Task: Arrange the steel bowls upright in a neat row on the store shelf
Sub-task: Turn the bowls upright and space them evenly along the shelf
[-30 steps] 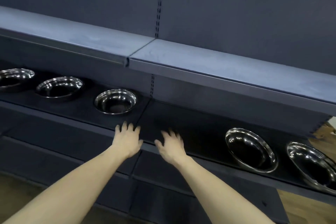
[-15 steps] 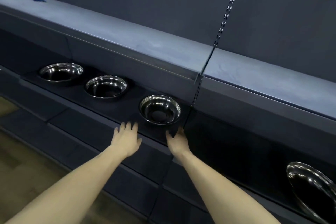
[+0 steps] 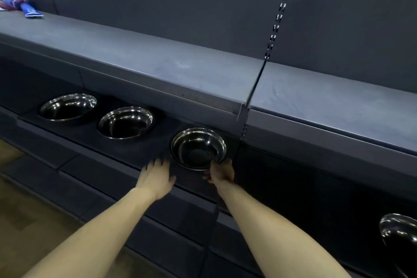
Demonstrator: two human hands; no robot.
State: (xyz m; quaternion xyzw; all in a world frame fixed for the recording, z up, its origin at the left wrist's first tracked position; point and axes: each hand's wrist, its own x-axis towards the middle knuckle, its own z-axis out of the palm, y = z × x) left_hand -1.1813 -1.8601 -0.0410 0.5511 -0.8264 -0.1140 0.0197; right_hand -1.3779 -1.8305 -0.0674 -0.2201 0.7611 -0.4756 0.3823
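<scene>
While three steel bowls already stand upright on the dark lower shelf (image 3: 112,153), the row reads as partly done.

Landmark: the slotted upright post (image 3: 276,20) that divides the shelving bays.

Item 1, near bowl (image 3: 198,148): just left of the post, mouth up, level. The right hand (image 3: 222,172) has its fingers curled on the front rim of this bowl; a full grip cannot be confirmed, since the fingertips are dark and partly hidden.

Item 2, middle bowl (image 3: 126,122): further left of the post, upright, apart from item 1.

Item 3, far bowl (image 3: 67,106): furthest left of the post, upright, near item 2.

Item 4, tilted bowl (image 3: 399,231): well to the right of the post, at the frame edge, leaning rather than level.

Left hand (image 3: 156,178): fingers spread, palm down at the shelf's front edge, just left of item 1, holding nothing.

Upper shelf (image 3: 158,63): bare near the post; coloured packets (image 3: 20,5) far left.

Progress, by judgement: three placed, spacing uneven between items 1 and 2; item 1 likely needs shifting, and the bowl right of the post remains to be righted and aligned.
</scene>
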